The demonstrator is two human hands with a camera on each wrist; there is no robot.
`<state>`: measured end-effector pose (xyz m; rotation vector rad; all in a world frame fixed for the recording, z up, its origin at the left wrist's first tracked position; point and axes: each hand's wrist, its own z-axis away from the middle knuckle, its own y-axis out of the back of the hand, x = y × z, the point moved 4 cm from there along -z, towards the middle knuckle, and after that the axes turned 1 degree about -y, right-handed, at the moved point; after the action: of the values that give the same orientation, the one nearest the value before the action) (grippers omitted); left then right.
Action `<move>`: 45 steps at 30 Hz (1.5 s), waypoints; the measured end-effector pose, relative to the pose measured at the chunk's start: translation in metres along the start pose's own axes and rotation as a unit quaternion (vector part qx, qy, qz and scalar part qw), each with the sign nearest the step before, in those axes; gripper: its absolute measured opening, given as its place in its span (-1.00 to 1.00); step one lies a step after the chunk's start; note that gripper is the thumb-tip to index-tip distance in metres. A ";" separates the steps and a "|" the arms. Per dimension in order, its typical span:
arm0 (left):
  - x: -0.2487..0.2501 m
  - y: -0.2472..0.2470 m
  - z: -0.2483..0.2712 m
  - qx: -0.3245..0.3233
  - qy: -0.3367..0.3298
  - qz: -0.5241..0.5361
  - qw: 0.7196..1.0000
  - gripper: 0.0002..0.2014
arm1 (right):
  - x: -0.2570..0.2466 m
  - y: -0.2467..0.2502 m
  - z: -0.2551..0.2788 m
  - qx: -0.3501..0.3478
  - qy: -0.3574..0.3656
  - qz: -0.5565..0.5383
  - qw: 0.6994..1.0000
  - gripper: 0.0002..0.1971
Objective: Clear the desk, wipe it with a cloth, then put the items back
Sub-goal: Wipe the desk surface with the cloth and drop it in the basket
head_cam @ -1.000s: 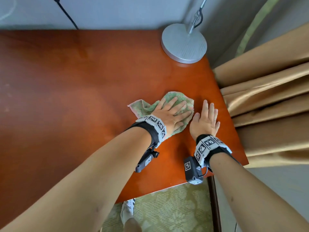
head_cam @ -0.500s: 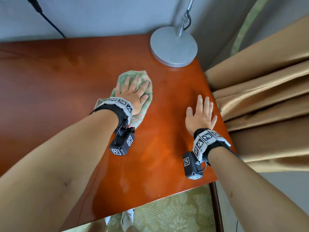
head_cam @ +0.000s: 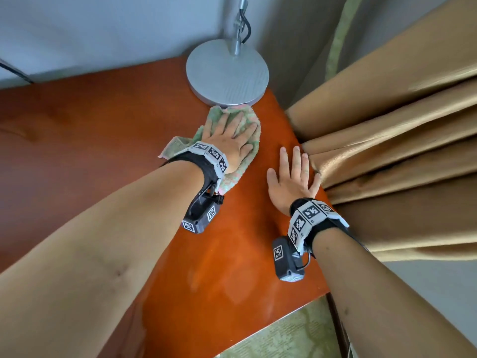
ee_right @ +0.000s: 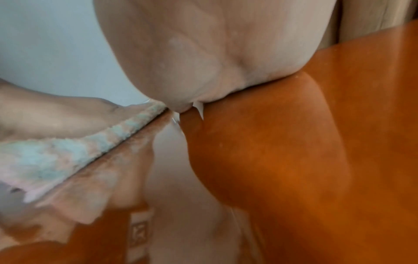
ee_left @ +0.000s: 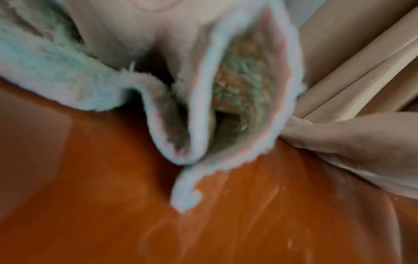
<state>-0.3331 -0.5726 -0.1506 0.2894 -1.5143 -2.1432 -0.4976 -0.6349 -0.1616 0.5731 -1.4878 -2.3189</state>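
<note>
On the glossy reddish-brown wooden desk (head_cam: 219, 267), the right hand (head_cam: 293, 182) lies flat near the right edge, fingers straight and slightly spread, holding nothing, just beside the folds of a tan satin curtain (head_cam: 387, 130). Farther in, the left hand (head_cam: 229, 140) presses a fluffy green-and-pink cloth (head_cam: 251, 148) flat with straight fingers. The cloth's far edge reaches the round grey metal lamp base (head_cam: 227, 73).

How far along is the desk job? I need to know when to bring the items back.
Clearing looks done: on the desk only the lamp base shows. Wiping is in hand: the left hand presses the cloth flat beside the lamp base, and the right hand rests flat near the curtain. Putting items back remains.
</note>
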 end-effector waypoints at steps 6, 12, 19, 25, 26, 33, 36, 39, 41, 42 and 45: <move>0.036 0.009 -0.029 -0.005 -0.034 -0.012 0.999 -0.46 | 0.000 0.002 -0.001 -0.006 0.001 -0.011 1.000 -0.40; 0.057 0.010 -0.042 0.022 -0.044 -0.024 0.998 -0.46 | 0.001 0.001 0.002 0.056 0.016 -0.032 0.998 -0.32; 0.073 -0.008 -0.004 0.008 -0.057 -0.028 0.998 -0.46 | 0.013 0.014 0.006 0.106 0.081 -0.214 0.968 -0.23; 0.117 -0.019 0.038 -0.016 -0.100 -0.051 0.994 -0.43 | 0.054 0.034 0.034 0.099 0.112 -0.280 0.948 -0.41; 0.128 -0.023 0.045 -0.016 -0.115 -0.062 0.991 -0.42 | 0.061 0.036 0.040 0.090 0.110 -0.278 0.950 -0.41; 0.176 -0.049 0.081 0.017 -0.178 -0.069 0.981 -0.42 | 0.106 0.026 0.073 0.093 0.062 -0.287 0.952 -0.44; 0.170 -0.051 0.086 0.028 -0.165 -0.061 0.984 -0.39 | 0.108 0.016 0.084 0.083 0.053 -0.272 0.957 -0.45; 0.150 -0.052 0.093 0.028 -0.125 -0.029 0.991 -0.44 | 0.103 0.005 0.088 0.083 0.058 -0.226 0.969 -0.46; 0.128 -0.054 0.102 0.028 -0.084 -0.005 0.996 -0.46 | 0.097 -0.003 0.090 0.074 0.049 -0.146 0.985 -0.45; 0.115 -0.055 0.107 0.030 -0.064 0.003 0.997 -0.46 | 0.093 -0.006 0.090 0.073 0.041 -0.104 0.991 -0.44; 0.071 -0.058 0.129 0.027 -0.002 0.026 0.999 -0.46 | 0.073 -0.012 0.092 0.067 0.043 -0.043 0.996 -0.44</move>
<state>-0.4668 -0.4873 -0.1504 0.2608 -1.5660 -2.0668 -0.6074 -0.5924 -0.1494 0.7772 -1.6157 -2.2387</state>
